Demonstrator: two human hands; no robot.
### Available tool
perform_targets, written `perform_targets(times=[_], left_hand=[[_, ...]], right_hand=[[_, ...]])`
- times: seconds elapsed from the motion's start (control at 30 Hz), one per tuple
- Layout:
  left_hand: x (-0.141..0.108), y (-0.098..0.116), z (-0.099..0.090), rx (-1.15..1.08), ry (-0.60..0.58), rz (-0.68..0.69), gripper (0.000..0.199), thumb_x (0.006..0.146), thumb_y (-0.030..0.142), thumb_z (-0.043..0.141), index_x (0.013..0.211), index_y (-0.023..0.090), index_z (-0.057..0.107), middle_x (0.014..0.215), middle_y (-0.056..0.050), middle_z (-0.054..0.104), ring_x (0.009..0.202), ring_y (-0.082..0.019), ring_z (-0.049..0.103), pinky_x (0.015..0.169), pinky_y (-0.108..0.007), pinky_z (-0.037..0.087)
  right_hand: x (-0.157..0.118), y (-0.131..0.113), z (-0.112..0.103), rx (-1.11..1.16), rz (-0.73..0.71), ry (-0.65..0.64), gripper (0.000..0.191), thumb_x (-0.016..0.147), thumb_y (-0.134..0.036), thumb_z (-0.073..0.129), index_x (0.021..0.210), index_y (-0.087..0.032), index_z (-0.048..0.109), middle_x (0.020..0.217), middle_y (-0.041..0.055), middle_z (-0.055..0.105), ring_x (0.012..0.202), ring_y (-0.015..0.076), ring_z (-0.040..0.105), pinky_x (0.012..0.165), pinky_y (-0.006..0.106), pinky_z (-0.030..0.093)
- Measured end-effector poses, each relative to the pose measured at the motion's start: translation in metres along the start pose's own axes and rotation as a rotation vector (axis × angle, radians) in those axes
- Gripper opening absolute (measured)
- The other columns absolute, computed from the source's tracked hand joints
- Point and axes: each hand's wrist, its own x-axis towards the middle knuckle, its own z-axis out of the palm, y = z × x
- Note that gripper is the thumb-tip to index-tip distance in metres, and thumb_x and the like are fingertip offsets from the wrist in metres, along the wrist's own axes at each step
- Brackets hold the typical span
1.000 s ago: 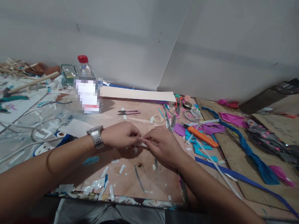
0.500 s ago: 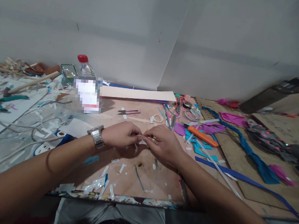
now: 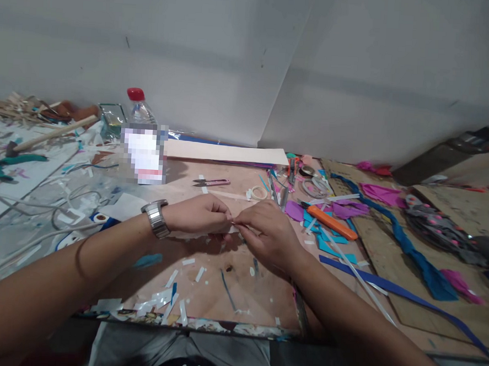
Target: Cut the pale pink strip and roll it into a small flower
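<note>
Strip (image 3: 234, 224), thin and mostly hidden, is pinched between our left hand (image 3: 199, 216) and right hand (image 3: 268, 234), fingertips nearly touching.

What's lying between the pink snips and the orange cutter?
In the head view, a tape roll, some metal tools and a purple scrap lie between the snips and the cutter, plus smaller bits.

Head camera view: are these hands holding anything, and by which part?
The left hand and right hand pinch a small thin piece in their fingers, which hide too much to tell which part.
</note>
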Motion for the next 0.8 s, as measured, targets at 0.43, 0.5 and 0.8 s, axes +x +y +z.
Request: perform_targets(times=[0.43, 0.5, 0.8], left_hand=[[-0.0005, 0.0023, 0.0007, 0.056, 0.089, -0.014, 0.019, 0.092, 0.025, 0.059, 0.078, 0.015, 0.066, 0.071, -0.003, 0.073, 0.059, -0.010, 0.065, 0.055, -0.019, 0.047], [-0.0004, 0.0032, 0.0007, 0.060, 0.103, -0.025, 0.019, 0.092, 0.027, 0.060, 0.078, 0.015, 0.067, 0.072, -0.003, 0.074, 0.061, -0.011, 0.067, 0.056, -0.019, 0.047], [-0.0017, 0.0056, 0.0010, 0.082, 0.095, -0.004, 0.025, 0.093, 0.031, 0.059, 0.076, 0.015, 0.069, 0.072, -0.003, 0.073, 0.062, -0.012, 0.066, 0.059, -0.021, 0.048]], right_hand=[[-0.0005, 0.0015, 0.0013, -0.013, 0.026, -0.004, 0.008, 0.098, -0.025, 0.065, 0.096, -0.021, 0.072, 0.087, 0.0032, 0.076, 0.084, 0.0200, 0.066, 0.085, 0.038, 0.041], [-0.0005, 0.0018, 0.0016, -0.010, 0.029, 0.002, 0.008, 0.097, -0.024, 0.065, 0.096, -0.021, 0.072, 0.087, 0.0035, 0.076, 0.084, 0.0201, 0.066, 0.085, 0.038, 0.041], [0.0000, 0.0024, 0.0003, -0.011, 0.021, 0.008, 0.008, 0.098, -0.024, 0.065, 0.096, -0.021, 0.072, 0.085, 0.0033, 0.076, 0.083, 0.0203, 0.066, 0.084, 0.037, 0.040]])
